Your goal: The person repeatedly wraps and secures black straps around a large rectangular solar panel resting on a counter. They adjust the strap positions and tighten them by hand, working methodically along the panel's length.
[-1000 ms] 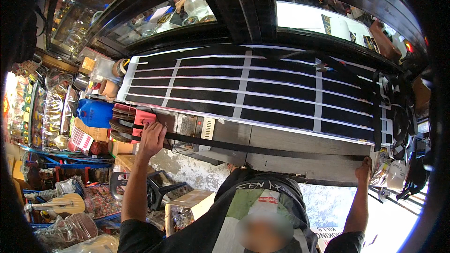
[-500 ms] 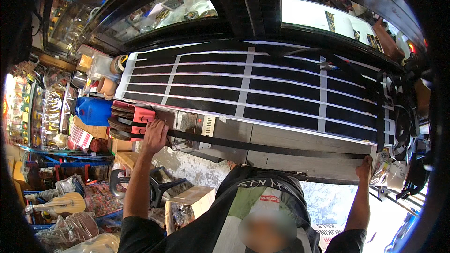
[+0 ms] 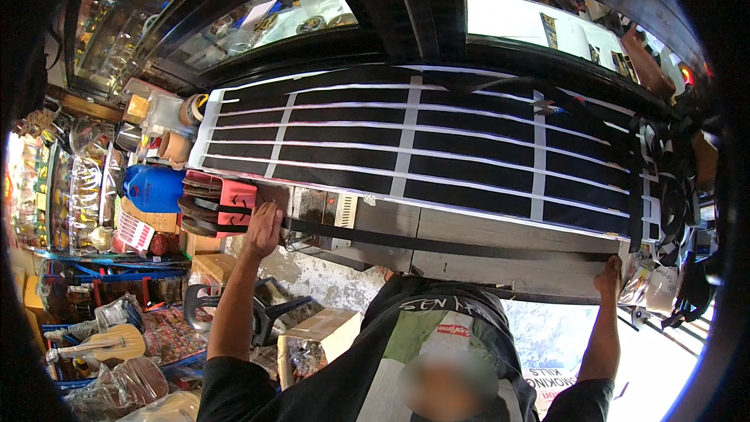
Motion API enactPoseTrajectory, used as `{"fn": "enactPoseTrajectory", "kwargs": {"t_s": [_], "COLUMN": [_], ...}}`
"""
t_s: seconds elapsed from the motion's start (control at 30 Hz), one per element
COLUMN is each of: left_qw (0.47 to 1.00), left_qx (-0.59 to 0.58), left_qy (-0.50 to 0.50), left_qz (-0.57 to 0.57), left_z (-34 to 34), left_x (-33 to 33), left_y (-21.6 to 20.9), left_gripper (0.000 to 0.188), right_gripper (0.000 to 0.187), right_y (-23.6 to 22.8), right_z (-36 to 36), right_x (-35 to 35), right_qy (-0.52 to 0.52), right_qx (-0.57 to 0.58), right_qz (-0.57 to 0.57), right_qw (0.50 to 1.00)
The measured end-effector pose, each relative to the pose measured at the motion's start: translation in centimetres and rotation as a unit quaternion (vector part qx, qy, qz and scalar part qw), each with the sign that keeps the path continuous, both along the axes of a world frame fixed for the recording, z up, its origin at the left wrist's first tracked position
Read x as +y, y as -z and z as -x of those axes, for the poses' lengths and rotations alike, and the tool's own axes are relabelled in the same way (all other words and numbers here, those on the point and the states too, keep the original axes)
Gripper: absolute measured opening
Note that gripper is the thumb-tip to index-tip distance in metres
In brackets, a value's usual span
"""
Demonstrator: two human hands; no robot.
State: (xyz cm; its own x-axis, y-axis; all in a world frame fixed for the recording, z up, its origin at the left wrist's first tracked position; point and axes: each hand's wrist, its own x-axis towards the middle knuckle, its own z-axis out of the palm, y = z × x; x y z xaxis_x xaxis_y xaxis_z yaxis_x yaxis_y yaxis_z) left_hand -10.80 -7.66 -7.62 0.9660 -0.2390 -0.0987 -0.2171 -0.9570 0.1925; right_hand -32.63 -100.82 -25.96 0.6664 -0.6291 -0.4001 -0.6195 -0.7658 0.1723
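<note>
A long black strap (image 3: 437,249) runs taut between my hands, along the near edge of the grey bench. My left hand (image 3: 266,224) is closed over the strap's left part, beside a pink holder (image 3: 244,191) with round brown rolls (image 3: 205,205). At the bench's right end, my right hand (image 3: 608,275) grips the strap's other end; its fingertips are partly hidden. Beyond the strap lies a long white board (image 3: 205,137) covered with parallel black strips (image 3: 469,152) and crossed by several grey bands (image 3: 406,137).
A blue jug (image 3: 154,189) and a tape roll (image 3: 193,109) stand left of the board. Black straps (image 3: 680,180) hang in a bundle at the right. Behind is a dark-framed glass case (image 3: 414,8). A cardboard box (image 3: 320,327) and a small guitar (image 3: 109,344) are at lower left.
My left hand has shifted slightly rightward along the strap, away from the pink holder. My right hand stays at the bench's right end. A hand behind the glass has gone from view.
</note>
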Motion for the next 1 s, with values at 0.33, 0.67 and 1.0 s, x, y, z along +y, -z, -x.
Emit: {"fn": "enactPoseTrajectory", "kwargs": {"t_s": [0.33, 0.67, 1.0], "left_qw": [0.999, 0.997, 0.997], "left_qx": [-0.008, -0.039, -0.035], "left_qy": [0.041, 0.062, 0.061], "left_qz": [-0.012, 0.029, 0.019], "left_z": [-0.2, -0.3, -0.4], "left_x": [0.1, -0.2, -0.3], "left_y": [0.4, 1.3, 1.2], "left_gripper": [0.037, 0.033, 0.033], "right_gripper": [0.080, 0.088, 0.084], "right_y": [1.5, 1.9, -0.7], "right_z": [1.1, 0.7, -0.2], "right_x": [-0.8, -1.5, 0.2], "right_qy": [-0.001, 0.035, -0.002], "right_qx": [-0.021, 0.000, 0.037], "right_qz": [0.006, -0.005, -0.008], "right_qw": [1.000, 0.999, 0.999]}}
